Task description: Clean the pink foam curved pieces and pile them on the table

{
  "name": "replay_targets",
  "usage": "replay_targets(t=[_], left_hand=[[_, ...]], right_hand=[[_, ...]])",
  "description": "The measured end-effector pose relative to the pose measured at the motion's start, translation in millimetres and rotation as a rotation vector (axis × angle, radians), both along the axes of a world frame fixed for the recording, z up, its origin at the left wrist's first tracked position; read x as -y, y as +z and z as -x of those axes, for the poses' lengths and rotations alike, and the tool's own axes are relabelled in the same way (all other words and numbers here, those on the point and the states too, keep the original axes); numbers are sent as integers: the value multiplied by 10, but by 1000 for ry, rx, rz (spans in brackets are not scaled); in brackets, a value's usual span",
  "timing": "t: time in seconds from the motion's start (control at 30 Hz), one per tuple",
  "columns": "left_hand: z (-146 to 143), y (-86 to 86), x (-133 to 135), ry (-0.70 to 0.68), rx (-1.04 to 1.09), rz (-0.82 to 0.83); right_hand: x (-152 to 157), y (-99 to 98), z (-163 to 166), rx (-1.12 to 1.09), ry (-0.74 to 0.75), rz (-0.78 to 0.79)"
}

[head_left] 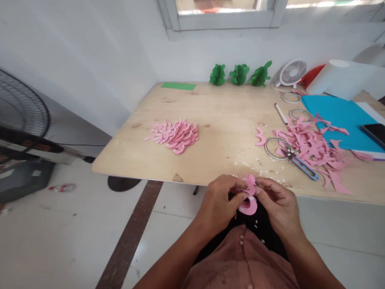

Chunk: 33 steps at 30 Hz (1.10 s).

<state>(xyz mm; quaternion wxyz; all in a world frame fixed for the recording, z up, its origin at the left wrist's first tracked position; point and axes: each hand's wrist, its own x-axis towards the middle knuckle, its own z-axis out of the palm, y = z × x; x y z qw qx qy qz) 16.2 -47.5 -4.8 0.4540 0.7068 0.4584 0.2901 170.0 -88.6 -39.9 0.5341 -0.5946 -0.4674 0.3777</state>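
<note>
Just over the table's front edge, I hold a small stack of curved pink paper cutouts (249, 206) between both hands. My left hand (221, 200) pinches it from the left with thumb and forefinger. From the right, the fingertips of my right hand (278, 202) close on the upper part of the same piece. A heap of similar pink cutouts (182, 136) lies on the left of the table, and one loose wavy cutout (260, 136) rests at the right. Tiny white bits (272, 172) are scattered near my hands.
Pink paper scraps (313, 140), thread snips (300, 162), tape rolls (275, 148) and a white pen (280, 113) lie at right. Behind are blue sheets (333, 116), a phone (374, 134), a small fan (293, 73), green paper figures (239, 75) and a green strip (178, 86).
</note>
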Motion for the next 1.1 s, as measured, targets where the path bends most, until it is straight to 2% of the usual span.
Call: replay_targets(t=[0.43, 1.1], left_hand=[[41, 77, -84, -115, -91, -56], [64, 51, -142, -149, -77, -34]], right_hand=[[-15, -5, 1, -60, 8, 16], [-23, -13, 33, -38, 11, 4]])
